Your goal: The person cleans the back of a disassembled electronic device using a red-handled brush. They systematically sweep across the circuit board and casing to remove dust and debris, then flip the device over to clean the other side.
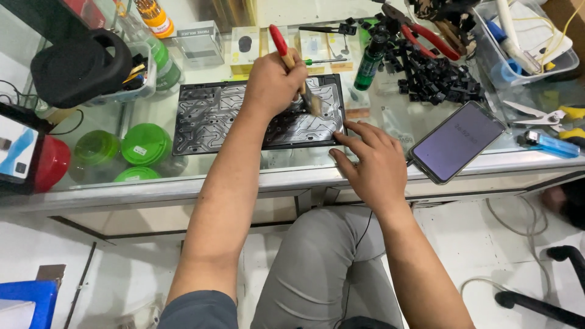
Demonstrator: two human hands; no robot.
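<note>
Glass table (256,176), cluttered: keyboard membrane panel (244,116) at centre. Left hand (274,82) grips a red-handled brush (295,70), bristles on the panel's 3 o'clock end. Right hand (372,164), open, fingertips pinning the 4 o'clock corner. Phone (457,141) at 3 o'clock. Judgement: light strokes outward, keep panel pinned.

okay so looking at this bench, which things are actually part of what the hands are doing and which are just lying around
In use:
left hand gripping the red-handled brush
black keyboard panel under the bristles
right hand with fingertips on the panel's edge

Lying about:
phone
loose black keycaps
red pliers
green bottle
green tubs
</note>
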